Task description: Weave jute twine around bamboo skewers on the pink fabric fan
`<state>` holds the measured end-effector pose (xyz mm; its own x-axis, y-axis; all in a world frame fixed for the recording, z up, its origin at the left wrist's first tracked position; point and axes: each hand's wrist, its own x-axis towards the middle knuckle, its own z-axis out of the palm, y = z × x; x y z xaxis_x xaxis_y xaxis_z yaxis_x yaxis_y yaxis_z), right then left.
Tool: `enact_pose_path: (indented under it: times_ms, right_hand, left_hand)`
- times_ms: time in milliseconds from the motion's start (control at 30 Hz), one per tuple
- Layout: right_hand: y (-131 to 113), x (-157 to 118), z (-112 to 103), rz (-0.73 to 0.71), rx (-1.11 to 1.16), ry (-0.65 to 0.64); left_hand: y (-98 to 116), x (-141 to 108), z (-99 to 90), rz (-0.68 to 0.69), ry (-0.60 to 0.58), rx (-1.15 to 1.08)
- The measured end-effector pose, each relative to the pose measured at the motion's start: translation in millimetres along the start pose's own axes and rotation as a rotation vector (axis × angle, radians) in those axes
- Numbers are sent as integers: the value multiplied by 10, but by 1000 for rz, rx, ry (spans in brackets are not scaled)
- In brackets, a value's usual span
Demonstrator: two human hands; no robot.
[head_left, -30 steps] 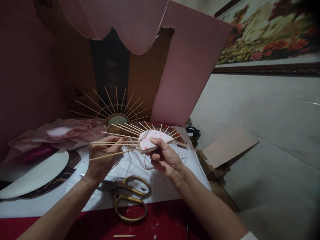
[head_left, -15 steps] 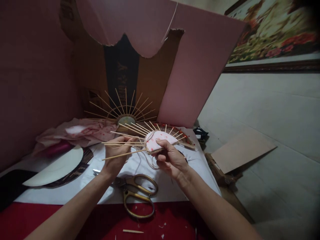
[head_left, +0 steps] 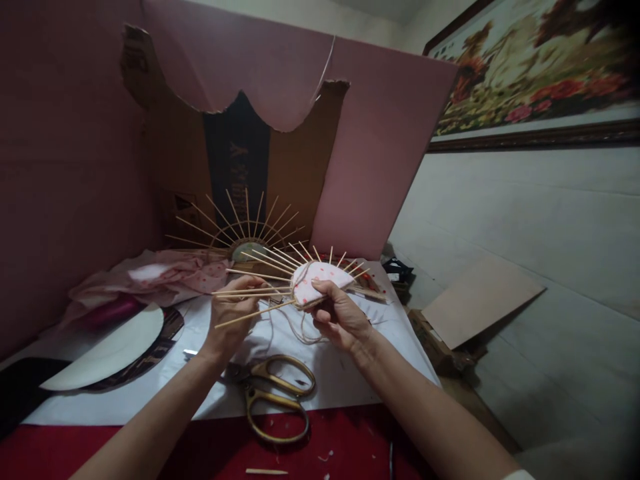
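My right hand (head_left: 343, 317) pinches a pink half-round piece (head_left: 320, 279) with red dots, thumb on top and fingers beneath. Thin wooden sticks (head_left: 270, 259) fan out from its curved edge, and twine runs along that edge. Loose twine (head_left: 300, 333) hangs below the piece. At the left side of the fan, my left hand (head_left: 233, 317) is closed among the lower sticks, its fingertips near the twine; exactly what they pinch is too small to tell. Below both hands, brass-handled scissors (head_left: 277, 393) lie on the white sheet and the red cloth.
Another stick fan (head_left: 249, 233) stands behind, against cardboard (head_left: 295, 173). Dotted cloth (head_left: 175, 273) lies at the back left, above a pale half-disc (head_left: 110, 350). A short stick (head_left: 267, 471) lies on the red cloth (head_left: 200, 447). A board (head_left: 483, 300) leans at right.
The view has tilted upward slightly and shifted, so the background sits lower and further left. My left hand has shifted slightly with the sticks; my right hand keeps its hold on the dotted piece.
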<state>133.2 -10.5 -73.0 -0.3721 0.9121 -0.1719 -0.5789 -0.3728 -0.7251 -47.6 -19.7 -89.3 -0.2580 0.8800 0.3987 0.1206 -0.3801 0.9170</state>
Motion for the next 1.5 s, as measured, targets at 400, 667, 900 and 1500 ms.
enact_pose_path:
  times_ms: [400,667,900,1500]
  right_hand:
    - [-98,27,-78,-120,-31,-51]
    - [-127,28,-85,-169,-55,-47]
    - [-134,73,-119,-216,-26,-10]
    - [-110,121,-169,-147,56,91]
  left_hand:
    - [164,56,-58,-104,-125,-100]
    - [247,71,-80,3,-78,-98]
    - [34,55,-27,28,-57,-90]
    - [-47,-30,-44,631,-35,313]
